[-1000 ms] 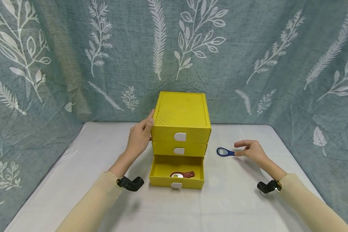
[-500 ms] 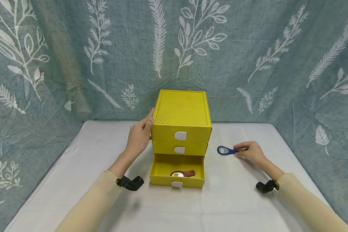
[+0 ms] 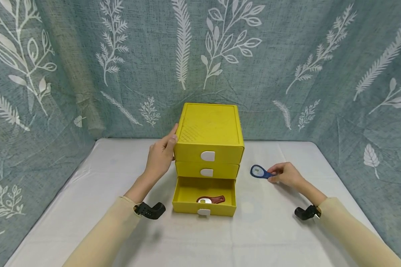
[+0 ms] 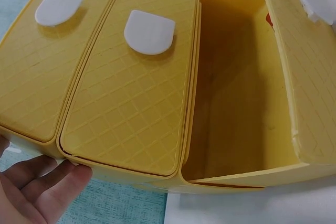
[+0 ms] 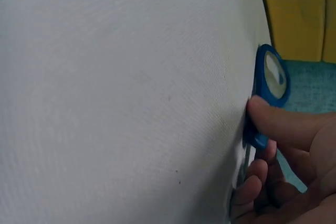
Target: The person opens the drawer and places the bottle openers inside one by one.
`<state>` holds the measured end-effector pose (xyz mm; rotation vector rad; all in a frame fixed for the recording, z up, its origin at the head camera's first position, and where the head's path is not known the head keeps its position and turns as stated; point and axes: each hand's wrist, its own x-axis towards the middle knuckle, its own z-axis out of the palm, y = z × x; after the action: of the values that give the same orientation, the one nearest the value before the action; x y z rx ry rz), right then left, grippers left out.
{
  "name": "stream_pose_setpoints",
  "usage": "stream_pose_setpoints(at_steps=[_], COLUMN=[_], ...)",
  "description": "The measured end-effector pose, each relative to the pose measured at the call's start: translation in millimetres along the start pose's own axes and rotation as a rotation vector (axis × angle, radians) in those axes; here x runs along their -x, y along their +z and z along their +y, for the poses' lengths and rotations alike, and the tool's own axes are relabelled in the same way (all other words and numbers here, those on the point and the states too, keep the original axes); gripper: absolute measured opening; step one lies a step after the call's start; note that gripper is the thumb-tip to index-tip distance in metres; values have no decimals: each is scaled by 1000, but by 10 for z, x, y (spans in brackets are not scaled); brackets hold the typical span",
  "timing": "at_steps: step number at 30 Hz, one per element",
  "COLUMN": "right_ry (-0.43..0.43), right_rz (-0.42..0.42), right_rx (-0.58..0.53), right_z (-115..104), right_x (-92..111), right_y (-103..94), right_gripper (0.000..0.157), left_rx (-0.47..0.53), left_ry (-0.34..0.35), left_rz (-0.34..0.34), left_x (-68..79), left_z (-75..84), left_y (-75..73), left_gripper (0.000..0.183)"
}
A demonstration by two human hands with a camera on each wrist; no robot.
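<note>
A yellow three-drawer cabinet [image 3: 208, 124] stands mid-table with its bottom drawer [image 3: 187, 208] pulled out. My left hand [image 3: 158, 159] rests against the cabinet's left side; in the left wrist view its fingertips [image 4: 76, 179] touch the side edge beside the drawer fronts. In that pulled-out drawer lies a bottle opener with a red-brown handle [image 3: 218, 200] and a metal head. To the right of the cabinet, my right hand [image 3: 287, 174] pinches a blue bottle opener [image 3: 261, 173] by the handle end, thumb on one face in the right wrist view, its round head pointing toward the cabinet.
The two upper drawers, with white tab handles [image 3: 207, 156], are closed. A white cloth [image 3: 254, 237] covers the table, and a blue-green curtain [image 3: 147, 70] with a white leaf print hangs behind and at the sides.
My right thumb and fingers have closed on the blue bottle opener's handle, and its round head has tipped up slightly. The left hand and cabinet stay put.
</note>
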<state>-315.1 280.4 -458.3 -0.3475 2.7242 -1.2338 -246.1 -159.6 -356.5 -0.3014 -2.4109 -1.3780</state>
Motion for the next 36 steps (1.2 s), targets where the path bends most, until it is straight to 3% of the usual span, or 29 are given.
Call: stream_pose_setpoints(at_steps=[4,9,14,23,30,36], right_ry=[-11,0,37,107,50,-98], right_rz=[-11,61,84,44,-9,-8], right_rx=[10,-12,-102,-227,-280,-290], right_z=[2,-89,-289,-677,-938,-1148], right_x=[13,100,304,678,782,729], right_y=[26,88,158,255,426,762], right_gripper=[16,16,17,21,23,17], left_rx=[-5,-13,-24,-39,-47,-48], left_ry=[7,12,20,16,24,20], left_rz=[1,8,7,29,31,29], left_x=[3,6,-4,4,2,19], left_z=[16,29,14,31,45,38], left_y=[2,6,27,7,1,12], left_gripper=[50,50,51,51,47,48])
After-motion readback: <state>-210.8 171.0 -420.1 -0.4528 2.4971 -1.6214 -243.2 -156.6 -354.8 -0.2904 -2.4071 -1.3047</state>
